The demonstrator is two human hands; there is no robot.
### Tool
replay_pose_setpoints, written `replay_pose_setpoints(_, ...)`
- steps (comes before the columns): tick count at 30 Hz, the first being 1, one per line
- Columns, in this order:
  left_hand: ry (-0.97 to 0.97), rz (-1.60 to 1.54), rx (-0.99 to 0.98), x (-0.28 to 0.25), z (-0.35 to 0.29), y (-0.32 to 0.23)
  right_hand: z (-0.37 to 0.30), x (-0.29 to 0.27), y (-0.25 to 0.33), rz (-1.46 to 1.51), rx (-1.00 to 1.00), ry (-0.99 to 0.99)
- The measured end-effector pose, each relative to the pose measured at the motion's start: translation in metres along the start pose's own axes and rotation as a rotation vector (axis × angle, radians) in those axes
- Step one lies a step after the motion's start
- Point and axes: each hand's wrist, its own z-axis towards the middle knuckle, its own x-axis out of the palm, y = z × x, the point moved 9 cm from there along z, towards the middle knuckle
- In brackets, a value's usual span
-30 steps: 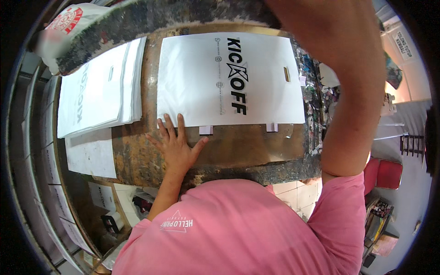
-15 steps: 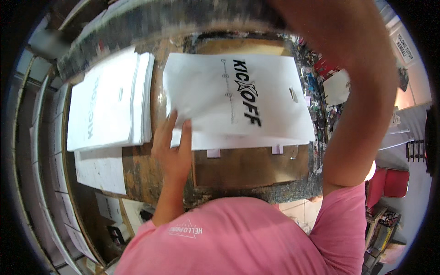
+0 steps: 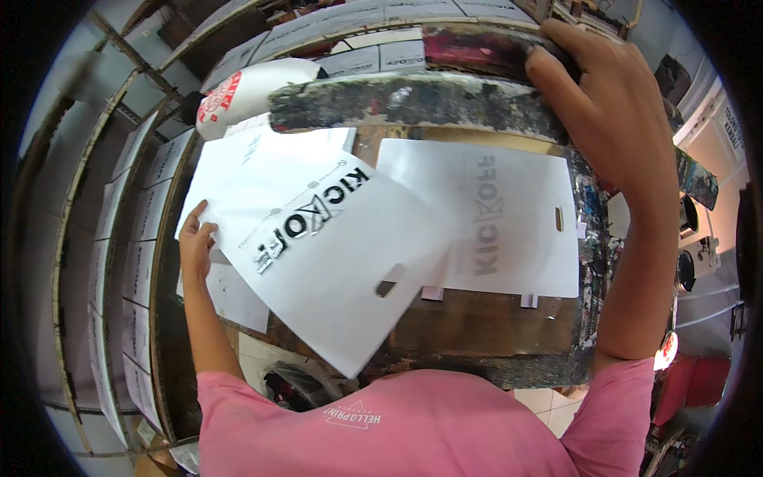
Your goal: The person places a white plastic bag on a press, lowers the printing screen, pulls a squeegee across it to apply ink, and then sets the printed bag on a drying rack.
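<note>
My left hand [image 3: 196, 238] pinches the edge of a printed white bag [image 3: 334, 294] with black lettering and a cut-out handle hole. This bag is tilted and partly covers both a stack of white bags [image 3: 318, 141] and another flat bag [image 3: 528, 187]. Faint reversed lettering shows on the flat bag, which lies on the brown board [image 3: 477, 322]. Up at the right, my right hand [image 3: 600, 95] grips the end of a raised, paint-stained screen-printing frame [image 3: 413, 103], thumb on the near side.
Small pale tabs [image 3: 431, 293] stick out along the flat bag's near edge. A white rolled bundle with a red print [image 3: 262, 87] sits behind the stack. Racks holding white bags [image 3: 143, 262] stand at the left and far side. Paint-crusted wood [image 3: 588, 262] borders the board's right.
My left hand has moved left, pulling the printed bag off the board and turning it over the stack. Underneath, a bag with faint lettering now shows. The frame and my right hand appear lower in view.
</note>
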Motion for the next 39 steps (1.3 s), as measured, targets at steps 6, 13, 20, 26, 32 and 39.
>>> replay_pose_setpoints(6,-0.001,0.544,0.052,-0.14,0.119,0.06,-0.003,-0.006,0.008,0.099,-0.077,-0.052)
replay_pose_setpoints(13,0.286,0.422,0.6,0.176,-0.07,-0.067,0.011,0.007,0.011,0.168,0.186,0.45)
replay_pose_setpoints(20,0.372,0.507,0.611,0.305,-0.223,-0.026,-0.007,-0.001,0.016,0.125,0.025,0.206)
replay_pose_setpoints(26,0.536,0.567,0.884,0.304,-0.24,-0.002,0.002,0.007,0.017,0.204,0.152,0.344)
replay_pose_setpoints(32,0.477,0.504,0.893,0.304,-0.243,0.008,-0.01,-0.009,0.012,0.18,0.126,0.234)
replay_pose_setpoints(39,0.639,0.704,1.237,0.313,-0.257,-0.021,-0.003,-0.007,0.011,0.12,0.249,0.402)
